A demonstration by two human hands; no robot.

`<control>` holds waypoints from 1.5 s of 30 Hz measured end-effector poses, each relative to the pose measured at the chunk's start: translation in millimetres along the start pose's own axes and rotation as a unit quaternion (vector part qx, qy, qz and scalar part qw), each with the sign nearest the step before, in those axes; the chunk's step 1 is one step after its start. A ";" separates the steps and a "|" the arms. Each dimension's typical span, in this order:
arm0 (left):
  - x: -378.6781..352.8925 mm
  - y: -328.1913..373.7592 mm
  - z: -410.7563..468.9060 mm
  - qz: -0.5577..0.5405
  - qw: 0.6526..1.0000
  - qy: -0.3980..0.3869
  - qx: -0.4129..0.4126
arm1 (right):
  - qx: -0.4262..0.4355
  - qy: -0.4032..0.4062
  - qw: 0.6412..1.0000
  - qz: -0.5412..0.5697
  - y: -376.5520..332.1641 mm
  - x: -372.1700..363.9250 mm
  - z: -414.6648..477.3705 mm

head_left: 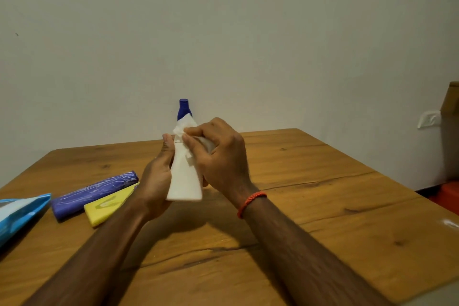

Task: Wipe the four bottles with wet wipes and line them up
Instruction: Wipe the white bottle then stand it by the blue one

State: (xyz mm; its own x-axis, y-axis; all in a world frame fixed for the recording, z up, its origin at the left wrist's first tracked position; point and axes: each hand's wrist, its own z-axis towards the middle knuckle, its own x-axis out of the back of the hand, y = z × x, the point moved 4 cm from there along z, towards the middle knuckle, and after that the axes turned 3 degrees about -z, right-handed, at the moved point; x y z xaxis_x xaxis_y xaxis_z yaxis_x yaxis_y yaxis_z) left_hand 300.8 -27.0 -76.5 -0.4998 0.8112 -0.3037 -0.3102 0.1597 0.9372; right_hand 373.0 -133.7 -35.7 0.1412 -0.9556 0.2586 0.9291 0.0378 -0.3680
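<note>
A white bottle (185, 176) with a blue cap is held upright above the wooden table (323, 206), in the middle of the view. My left hand (155, 181) grips its lower body from the left. My right hand (218, 154) presses a white wet wipe (182, 128) against the bottle's neck and upper side. A purple bottle (94, 194) and a yellow bottle (109, 204) lie on their sides on the table to the left, side by side. A fourth bottle is not visible.
A blue wet-wipe pack (17, 213) lies at the table's left edge. A wall stands close behind the table. At the far right are a cardboard box (450, 131), a wall socket (428, 119) and something red (447, 196) below table height.
</note>
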 end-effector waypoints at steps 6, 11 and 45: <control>13.6 8.5 -1.5 -0.186 0.982 0.024 0.037 | 0.117 -0.191 0.974 0.038 -24.9 -21.4 -13.0; 11.3 12.6 -1.3 -0.274 0.960 0.000 0.053 | 0.101 -0.329 0.937 0.052 -11.7 -22.3 -10.4; 24.2 3.5 9.3 -0.231 0.970 0.073 0.022 | -0.017 -0.209 0.978 0.016 11.3 -20.1 -5.8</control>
State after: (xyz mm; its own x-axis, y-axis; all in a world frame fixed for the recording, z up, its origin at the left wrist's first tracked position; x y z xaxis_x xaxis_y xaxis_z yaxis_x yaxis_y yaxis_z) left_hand 295.1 -1.6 -79.0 -0.4257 0.5592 -0.7114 -0.4959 0.5135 0.7003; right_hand 378.7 -115.7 -50.3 0.3045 -0.7508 0.5861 0.9109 0.0496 -0.4097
